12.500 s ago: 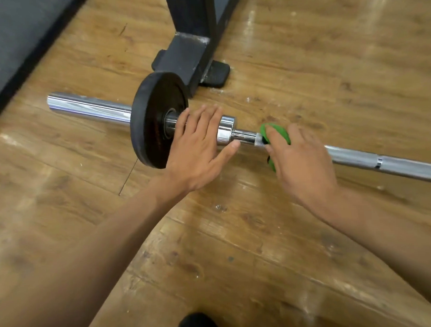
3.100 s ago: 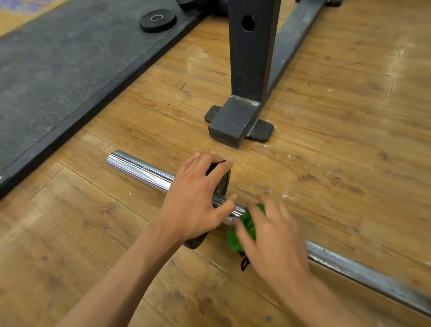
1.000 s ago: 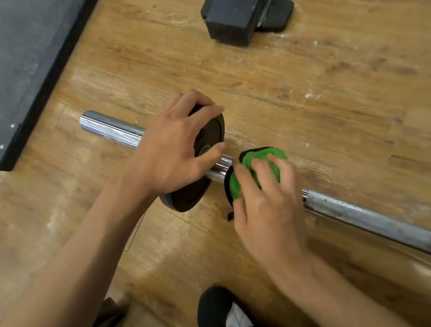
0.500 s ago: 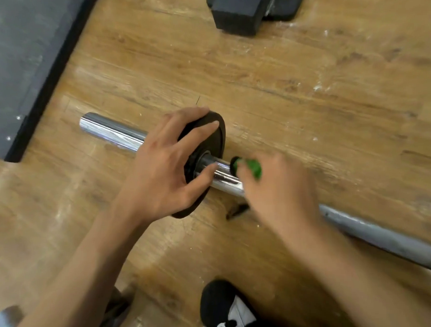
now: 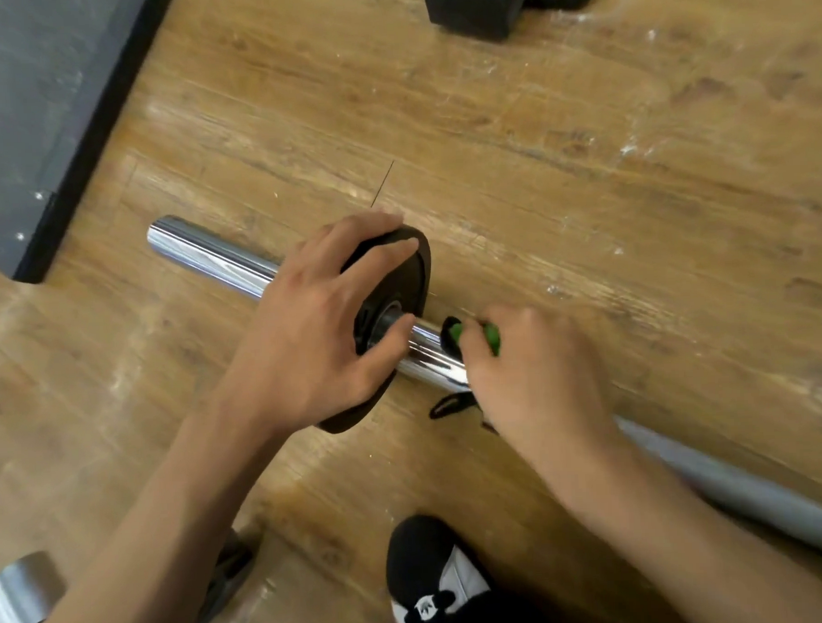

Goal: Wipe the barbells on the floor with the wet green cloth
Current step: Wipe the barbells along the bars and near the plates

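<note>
A chrome barbell [image 5: 211,257] lies slantwise on the wooden floor, running from the upper left to the lower right. A small black weight plate [image 5: 401,283] sits on its sleeve. My left hand [image 5: 307,329] grips that plate, fingers over its rim and thumb by the hub. Just right of the plate, my right hand [image 5: 537,381] holds the green cloth [image 5: 491,338] wrapped on the bar. Only a little green shows between my fingers. A black strap [image 5: 449,405] of the cloth hangs below the bar.
A dark rubber mat [image 5: 43,114] covers the upper left. The black foot of a rack [image 5: 477,6] stands at the top edge. My black and white shoe [image 5: 432,576] is at the bottom middle. Another chrome end [image 5: 18,595] shows at the bottom left.
My right hand has slid the cloth a little to the right along the bar, away from the plate. My left hand keeps its hold on the plate.
</note>
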Available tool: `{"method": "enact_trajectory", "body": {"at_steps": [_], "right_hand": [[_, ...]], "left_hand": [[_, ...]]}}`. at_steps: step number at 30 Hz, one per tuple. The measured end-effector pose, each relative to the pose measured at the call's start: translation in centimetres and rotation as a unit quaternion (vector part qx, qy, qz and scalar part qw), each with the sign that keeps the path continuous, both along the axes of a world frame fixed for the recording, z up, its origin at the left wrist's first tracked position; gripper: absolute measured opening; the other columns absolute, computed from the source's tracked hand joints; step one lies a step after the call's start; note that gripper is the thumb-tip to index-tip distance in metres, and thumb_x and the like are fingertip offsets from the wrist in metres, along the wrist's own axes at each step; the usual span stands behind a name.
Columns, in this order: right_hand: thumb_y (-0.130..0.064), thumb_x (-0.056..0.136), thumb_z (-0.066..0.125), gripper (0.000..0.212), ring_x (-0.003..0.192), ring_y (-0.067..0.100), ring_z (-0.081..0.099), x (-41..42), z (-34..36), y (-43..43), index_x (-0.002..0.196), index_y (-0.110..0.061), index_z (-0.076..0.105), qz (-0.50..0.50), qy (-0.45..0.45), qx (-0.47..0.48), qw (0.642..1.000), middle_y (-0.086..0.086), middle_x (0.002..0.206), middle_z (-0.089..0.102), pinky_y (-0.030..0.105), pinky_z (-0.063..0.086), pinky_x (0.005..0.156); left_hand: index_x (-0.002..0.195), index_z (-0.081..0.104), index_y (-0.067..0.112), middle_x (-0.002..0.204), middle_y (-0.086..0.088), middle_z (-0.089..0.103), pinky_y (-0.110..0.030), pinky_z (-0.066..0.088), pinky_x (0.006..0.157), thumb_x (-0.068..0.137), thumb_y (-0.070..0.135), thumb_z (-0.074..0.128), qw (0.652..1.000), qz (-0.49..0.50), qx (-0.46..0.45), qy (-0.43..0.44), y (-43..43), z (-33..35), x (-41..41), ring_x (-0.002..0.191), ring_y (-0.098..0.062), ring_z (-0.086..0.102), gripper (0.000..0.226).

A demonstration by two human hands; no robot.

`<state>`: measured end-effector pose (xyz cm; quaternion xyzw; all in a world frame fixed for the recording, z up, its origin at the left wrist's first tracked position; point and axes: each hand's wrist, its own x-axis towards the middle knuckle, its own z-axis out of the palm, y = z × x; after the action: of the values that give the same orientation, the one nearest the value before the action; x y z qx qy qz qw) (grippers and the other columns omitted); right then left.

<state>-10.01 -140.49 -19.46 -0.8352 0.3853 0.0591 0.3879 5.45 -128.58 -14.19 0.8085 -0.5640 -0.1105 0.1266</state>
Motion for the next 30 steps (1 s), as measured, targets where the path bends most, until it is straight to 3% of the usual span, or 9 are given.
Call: {"method": "enact_trajectory", "body": {"at_steps": [2,4,8,11,14,19,25,28,30], "right_hand": [[-0.027,0.1,0.059,0.026,0.095,0.025,0.061,-2.0,1.7,3.6,0.119,-0.015,0.072,0.048,-0.03,-0.13,0.99,0.006,0.107,0.069,0.035,0.051,0.076],[-0.021,0.094,0.068,0.04,0.108,0.034,0.059,-2.0,1.0,4.9,0.133,-0.011,0.065,0.113,-0.035,-0.191,0.974,0.012,0.12,0.066,0.048,0.05,0.093],[-0.031,0.086,0.069,0.066,0.099,0.033,0.062,3.2,1.1,4.6,0.146,-0.009,0.053,0.135,0.037,-0.204,0.969,0.011,0.115,0.065,0.043,0.051,0.078],[-0.023,0.087,0.076,0.074,0.108,0.038,0.063,1.8,1.1,4.2,0.151,0.0,0.046,0.15,0.031,-0.194,0.969,0.019,0.122,0.065,0.048,0.052,0.093],[-0.017,0.091,0.073,0.068,0.12,0.043,0.06,-0.5,1.1,3.8,0.149,0.005,0.046,0.179,0.044,-0.229,0.956,0.025,0.131,0.063,0.053,0.047,0.104],[-0.032,0.104,0.045,0.037,0.11,0.032,0.062,5.8,1.2,1.5,0.136,-0.015,0.049,0.059,0.091,-0.096,0.989,0.009,0.126,0.062,0.04,0.038,0.077],[-0.023,0.101,0.046,0.06,0.125,0.043,0.052,2.2,0.5,3.8,0.157,-0.002,0.038,0.172,0.057,-0.262,0.948,0.023,0.14,0.056,0.05,0.031,0.11],[-0.042,0.107,0.024,0.056,0.099,0.034,0.063,4.5,0.8,0.0,0.142,-0.011,0.055,0.12,0.073,-0.229,0.963,0.013,0.118,0.068,0.043,0.046,0.077],[-0.045,0.108,0.023,0.05,0.079,0.032,0.064,6.1,0.4,-1.8,0.122,-0.017,0.062,0.097,0.085,-0.267,0.955,0.008,0.102,0.071,0.035,0.035,0.058]], "left_hand": [[0.138,0.063,0.008,0.146,-0.008,0.055,-0.046,0.044,0.11,0.094,0.031,0.065,1.0,0.003,-0.012,0.003,-0.1,-0.1,0.3,0.138,-0.024,0.051,0.051],[0.137,0.064,0.006,0.142,-0.01,0.057,-0.046,0.046,0.107,0.097,0.033,0.061,0.999,0.01,-0.032,0.02,-0.4,-0.2,0.2,0.133,-0.025,0.055,0.048],[0.127,0.068,0.0,0.129,-0.013,0.062,-0.045,0.051,0.096,0.102,0.032,0.052,0.991,0.065,-0.112,0.014,-1.5,0.1,0.1,0.118,-0.027,0.062,0.044],[0.127,0.066,-0.003,0.129,-0.015,0.063,-0.053,0.048,0.095,0.103,0.031,0.048,0.988,0.051,-0.146,-0.002,-1.5,0.0,0.3,0.117,-0.031,0.062,0.046],[0.138,0.059,-0.006,0.145,-0.019,0.057,-0.049,0.042,0.107,0.103,0.039,0.04,0.99,0.028,-0.137,-0.036,0.3,-1.1,-0.8,0.137,-0.031,0.053,0.06],[0.142,0.055,-0.006,0.151,-0.018,0.053,-0.044,0.034,0.116,0.107,0.047,0.027,0.991,0.0,-0.134,-0.007,-0.3,-1.4,-0.3,0.15,-0.029,0.041,0.069],[0.142,0.054,-0.008,0.15,-0.02,0.053,-0.05,0.035,0.116,0.105,0.036,0.032,0.983,0.016,-0.185,0.002,-1.7,-1.8,0.5,0.149,-0.03,0.041,0.061],[0.151,0.039,-0.008,0.16,-0.028,0.036,-0.054,0.029,0.122,0.109,0.046,0.023,0.978,0.011,-0.198,-0.061,1.4,-4.2,-1.0,0.155,-0.037,0.03,0.07],[0.152,0.035,-0.007,0.162,-0.026,0.034,-0.054,0.025,0.124,0.11,0.048,0.02,0.977,0.001,-0.2,-0.079,1.3,-4.9,-0.8,0.157,-0.036,0.025,0.071]]}}
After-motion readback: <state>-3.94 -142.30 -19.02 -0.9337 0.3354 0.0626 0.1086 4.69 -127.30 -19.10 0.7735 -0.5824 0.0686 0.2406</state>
